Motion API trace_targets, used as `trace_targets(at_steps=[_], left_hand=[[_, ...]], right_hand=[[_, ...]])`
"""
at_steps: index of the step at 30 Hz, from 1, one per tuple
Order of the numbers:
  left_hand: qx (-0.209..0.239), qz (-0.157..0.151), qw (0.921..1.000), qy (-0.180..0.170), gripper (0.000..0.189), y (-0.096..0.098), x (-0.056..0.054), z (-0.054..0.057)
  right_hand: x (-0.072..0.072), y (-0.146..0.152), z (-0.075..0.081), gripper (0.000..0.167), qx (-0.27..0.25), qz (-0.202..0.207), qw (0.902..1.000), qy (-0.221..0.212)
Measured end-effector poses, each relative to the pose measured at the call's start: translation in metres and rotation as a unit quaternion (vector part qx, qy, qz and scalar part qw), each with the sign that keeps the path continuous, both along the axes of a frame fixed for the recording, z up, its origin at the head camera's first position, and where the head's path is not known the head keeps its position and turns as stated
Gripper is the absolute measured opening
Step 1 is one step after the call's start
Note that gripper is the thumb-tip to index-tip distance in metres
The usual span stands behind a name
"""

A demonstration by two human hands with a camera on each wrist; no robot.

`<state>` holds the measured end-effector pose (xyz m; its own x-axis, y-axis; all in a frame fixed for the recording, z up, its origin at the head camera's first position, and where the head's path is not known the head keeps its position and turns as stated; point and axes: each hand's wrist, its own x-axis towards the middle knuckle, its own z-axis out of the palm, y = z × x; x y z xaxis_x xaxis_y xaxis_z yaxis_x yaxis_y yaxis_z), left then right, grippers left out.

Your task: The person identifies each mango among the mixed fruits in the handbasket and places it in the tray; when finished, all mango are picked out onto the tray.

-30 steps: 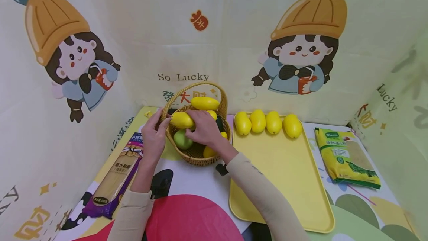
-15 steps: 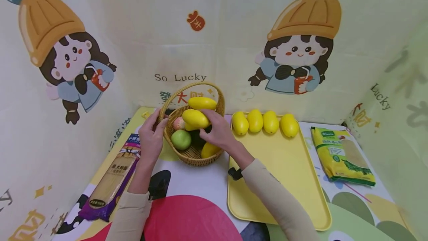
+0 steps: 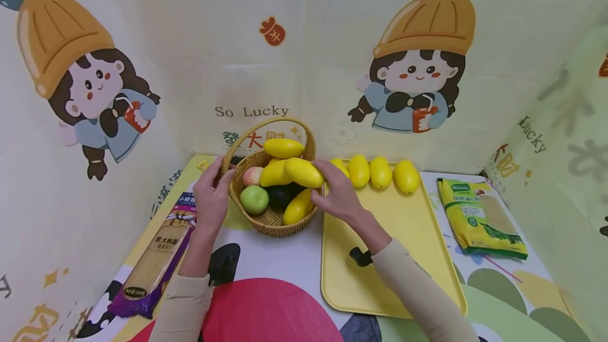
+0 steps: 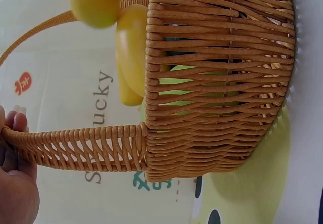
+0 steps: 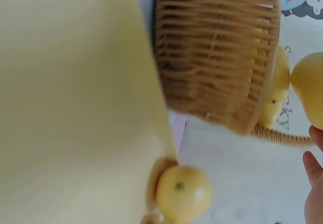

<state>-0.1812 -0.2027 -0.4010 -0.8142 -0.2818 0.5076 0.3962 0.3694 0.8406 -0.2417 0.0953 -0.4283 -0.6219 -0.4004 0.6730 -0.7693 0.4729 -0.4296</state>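
Observation:
My left hand [image 3: 210, 202] grips the handle [image 4: 75, 146] of a wicker basket [image 3: 273, 229] at its left side. Above the basket's right rim, a yellow mango [image 3: 304, 173] is pinched by my right hand [image 3: 338, 191], thumb below and fingers at its right end. Inside the basket lie a green apple [image 3: 254, 199], a pink peach [image 3: 252, 177], a dark round fruit [image 3: 280, 196] and several more yellow mangoes [image 3: 298, 208]. The right wrist view shows the held mango [image 5: 310, 88] at the right edge, with only part of the hand visible.
A yellow tray [image 3: 370, 289] right of the basket carries a row of mangoes [image 3: 381, 172] along its far edge. Far right lies a yellow-green Knorr bag [image 3: 482, 218]. A purple spaghetti pack [image 3: 154, 257] lies on the left. A printed cloth wall [image 3: 328, 78] stands behind.
My right hand has lifted a mango out of the basket's middle and carried it rightward to above the rim. The left hand keeps holding the handle. The head view has shifted slightly.

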Motion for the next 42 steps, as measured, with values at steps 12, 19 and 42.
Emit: trace_targets(at_steps=[12,19,42], left_hand=[[-0.005,0.003,1.0000,0.001,0.042,-0.003,0.000,-0.001],[-0.005,0.004,1.0000,0.000,0.041,-0.004,-0.002,-0.001],[-0.005,0.004,1.0000,0.002,0.043,-0.002,-0.002,-0.005]], right_hand=[[0.019,0.054,-0.018,0.060,0.033,-0.060,0.9971,0.033],[0.031,0.076,-0.030,0.058,0.098,-0.091,0.9902,0.042],[0.064,0.078,-0.044,0.060,0.281,-0.039,0.9568,-0.062]])
